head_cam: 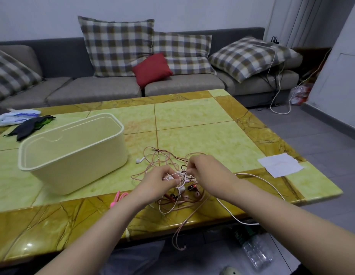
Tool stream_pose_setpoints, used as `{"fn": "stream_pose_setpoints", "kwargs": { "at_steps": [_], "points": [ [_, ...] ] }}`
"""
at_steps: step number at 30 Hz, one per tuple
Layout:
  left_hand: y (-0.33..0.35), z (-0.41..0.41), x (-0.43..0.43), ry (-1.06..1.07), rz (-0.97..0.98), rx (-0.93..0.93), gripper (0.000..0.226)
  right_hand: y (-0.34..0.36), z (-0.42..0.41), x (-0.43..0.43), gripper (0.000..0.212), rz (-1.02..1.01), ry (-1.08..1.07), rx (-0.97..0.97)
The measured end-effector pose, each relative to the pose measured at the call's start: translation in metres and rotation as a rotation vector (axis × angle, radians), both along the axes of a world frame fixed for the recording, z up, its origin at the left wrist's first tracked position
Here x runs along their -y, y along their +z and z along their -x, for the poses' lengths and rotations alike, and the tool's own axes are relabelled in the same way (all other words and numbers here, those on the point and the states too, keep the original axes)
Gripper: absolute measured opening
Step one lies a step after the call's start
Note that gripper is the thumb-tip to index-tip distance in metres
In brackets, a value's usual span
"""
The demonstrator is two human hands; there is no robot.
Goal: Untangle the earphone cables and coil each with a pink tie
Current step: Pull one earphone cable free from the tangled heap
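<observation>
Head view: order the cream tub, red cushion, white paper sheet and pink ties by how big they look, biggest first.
1. cream tub
2. red cushion and white paper sheet look alike; the cushion sits farther back, so unranked
3. pink ties

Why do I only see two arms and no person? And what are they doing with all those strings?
There is no machine here. A person wears a camera on their head, so this one picture looks forward and down, and you see only their arms. The left hand and the right hand both pinch a knot of earphone cables, pink, white and dark red ones mixed together, over a green and yellow table. One cable hangs over the table's near edge. On the table lie pink ties beside the left forearm, an open cream tub, a white earbud and a white paper. Behind stands a grey sofa with checked cushions.
</observation>
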State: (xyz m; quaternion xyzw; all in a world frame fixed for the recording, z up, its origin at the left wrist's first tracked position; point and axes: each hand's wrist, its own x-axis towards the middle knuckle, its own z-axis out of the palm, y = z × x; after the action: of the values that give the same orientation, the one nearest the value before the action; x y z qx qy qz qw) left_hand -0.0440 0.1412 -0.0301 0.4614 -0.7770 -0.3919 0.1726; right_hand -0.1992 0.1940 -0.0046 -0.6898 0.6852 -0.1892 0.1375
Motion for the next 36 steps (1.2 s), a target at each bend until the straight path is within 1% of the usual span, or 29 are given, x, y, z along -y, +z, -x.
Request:
{"fn": "stream_pose_setpoints", "kwargs": {
  "at_steps": [5, 7, 9, 11, 14, 16, 18, 21, 23, 25, 28, 32, 36],
  "points": [
    [-0.001, 0.001, -0.003, 0.027, -0.032, -0.018, 0.022, 0.009, 0.005, 0.002, 0.012, 0.047, -0.037, 0.205],
    [0.003, 0.002, -0.005, -0.024, -0.057, -0.067, 0.022, 0.011, 0.004, 0.001, 0.015, 0.065, -0.055, 0.310],
    [0.008, 0.005, -0.009, -0.088, -0.098, -0.118, 0.017, 0.013, 0.003, -0.001, 0.016, 0.086, -0.062, 0.399],
    [0.011, 0.008, -0.012, -0.116, -0.127, -0.150, 0.015, 0.013, 0.001, -0.003, 0.017, 0.102, -0.068, 0.431],
    [0.011, 0.010, -0.015, -0.140, -0.135, -0.166, 0.026, 0.012, 0.000, -0.005, 0.022, 0.110, -0.112, 0.506],
    [0.010, 0.013, -0.018, -0.146, -0.168, -0.210, 0.030, 0.012, 0.002, -0.005, 0.023, 0.090, -0.127, 0.550],
    [0.009, 0.014, -0.019, -0.124, -0.190, -0.223, 0.029, 0.012, 0.001, -0.006, 0.023, 0.068, -0.106, 0.559],
    [0.007, 0.014, -0.017, -0.110, -0.162, -0.190, 0.011, 0.013, -0.001, -0.008, 0.023, 0.077, -0.081, 0.559],
    [0.004, 0.013, -0.015, -0.090, -0.150, -0.161, 0.005, 0.016, -0.002, -0.008, 0.024, 0.116, -0.098, 0.565],
    [0.001, 0.011, -0.013, -0.063, -0.140, -0.164, 0.007, 0.017, 0.000, -0.006, 0.023, 0.157, -0.126, 0.560],
    [0.003, 0.010, -0.013, -0.047, -0.071, -0.175, 0.015, 0.013, 0.007, -0.002, 0.022, 0.168, -0.196, 0.531],
    [0.009, 0.005, -0.011, -0.008, -0.072, -0.234, 0.011, 0.002, 0.021, 0.002, 0.019, 0.120, -0.308, 0.488],
    [0.017, 0.002, -0.012, -0.019, -0.062, -0.246, 0.015, -0.003, 0.025, 0.004, 0.017, 0.079, -0.325, 0.418]
  ]
}}
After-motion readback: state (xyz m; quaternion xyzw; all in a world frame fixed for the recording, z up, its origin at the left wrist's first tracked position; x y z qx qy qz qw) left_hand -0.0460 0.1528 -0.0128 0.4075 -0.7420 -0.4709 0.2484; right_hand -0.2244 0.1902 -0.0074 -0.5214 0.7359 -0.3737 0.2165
